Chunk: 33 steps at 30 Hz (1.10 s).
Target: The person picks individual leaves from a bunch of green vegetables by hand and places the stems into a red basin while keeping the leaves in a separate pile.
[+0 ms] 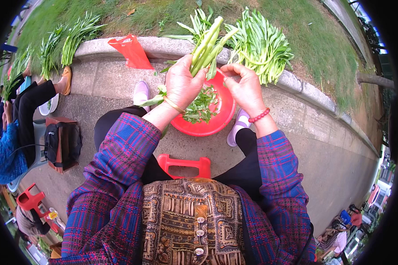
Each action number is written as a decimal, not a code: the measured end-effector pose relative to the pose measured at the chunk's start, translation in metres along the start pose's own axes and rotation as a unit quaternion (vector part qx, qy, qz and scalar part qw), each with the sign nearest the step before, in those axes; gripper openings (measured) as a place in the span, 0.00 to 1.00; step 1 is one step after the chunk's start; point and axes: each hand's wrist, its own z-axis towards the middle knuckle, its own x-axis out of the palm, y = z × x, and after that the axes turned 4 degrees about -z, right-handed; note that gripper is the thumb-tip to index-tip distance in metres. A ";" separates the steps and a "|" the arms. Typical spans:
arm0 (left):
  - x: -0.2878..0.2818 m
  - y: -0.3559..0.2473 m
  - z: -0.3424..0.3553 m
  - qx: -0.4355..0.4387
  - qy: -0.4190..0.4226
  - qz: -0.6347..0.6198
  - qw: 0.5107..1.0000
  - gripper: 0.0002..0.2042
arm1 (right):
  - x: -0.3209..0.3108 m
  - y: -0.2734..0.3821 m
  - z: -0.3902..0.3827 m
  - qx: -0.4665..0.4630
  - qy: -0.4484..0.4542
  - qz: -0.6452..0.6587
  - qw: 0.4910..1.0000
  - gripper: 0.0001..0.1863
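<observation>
In the head view, the person's left hand (181, 84) is gripping a bundle of long pale-green vegetable stalks (208, 44), its fingers clamped around the lower part of the bundle so that the stalks are pointing up and away, tilted toward the curb. The right hand (245, 86) is hovering just beside it, with fingers curled together and the fingertips pinching at something small near the base of the stalks; what they are pinching is too small to tell. A thin band is sitting on the left wrist and a red bead bracelet (259, 115) on the right.

Directly under both hands, a round red plastic basin (221, 117) is lying on the grey pavement between the person's pale shoes, holding a loose heap of torn green leaves (201, 106). Beyond it, a pile of leafy green stems (261, 44) is resting on the rounded stone curb (296, 84) at the edge of the grass. A red plastic bag (130, 51) is lying on the curb to the left, well apart from the basin. The person, in a purple-and-blue plaid jacket, is sitting on a red plastic stool (183, 163). At the far left another person in dark trousers is sitting near more bundles of greens (75, 37).
</observation>
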 end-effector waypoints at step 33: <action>0.003 -0.011 -0.003 0.083 -0.030 0.103 0.991 0.09 | 0.006 0.023 -0.005 0.228 0.013 0.380 0.896 0.09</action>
